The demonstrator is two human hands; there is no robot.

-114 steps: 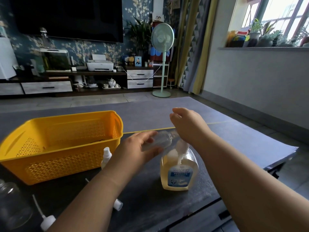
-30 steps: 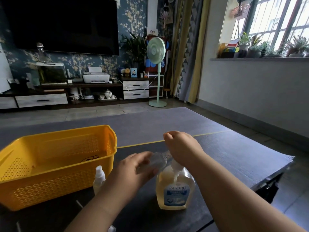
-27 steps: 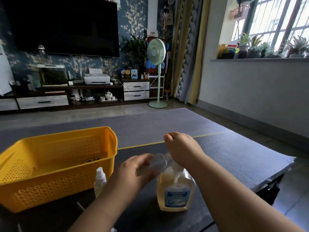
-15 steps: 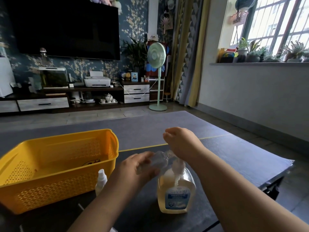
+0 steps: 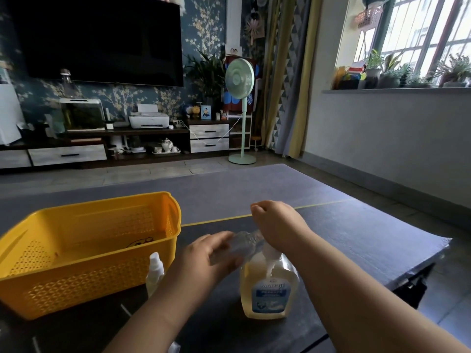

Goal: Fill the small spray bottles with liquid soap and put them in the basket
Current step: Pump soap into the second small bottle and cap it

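My left hand (image 5: 204,261) grips a small clear bottle (image 5: 242,244), tilted on its side with its mouth toward the pump spout. My right hand (image 5: 276,225) is curled over the pump head of the big liquid soap bottle (image 5: 269,289), which stands on the dark table and holds yellowish soap. The pump head itself is hidden under that hand. A capped small spray bottle (image 5: 154,272) stands upright just in front of the yellow basket (image 5: 84,271), which sits at the left and holds no bottles that I can see.
The dark table (image 5: 356,240) ends at the right, with floor beyond. A thin white tube (image 5: 126,310) lies on the table near the bottom. A TV stand and a standing fan (image 5: 239,110) are far behind.
Since 3.8 s ago the view has tilted upward, so the loose pump parts at bottom left have left the frame. Both hands stay on the small bottle and the pump.
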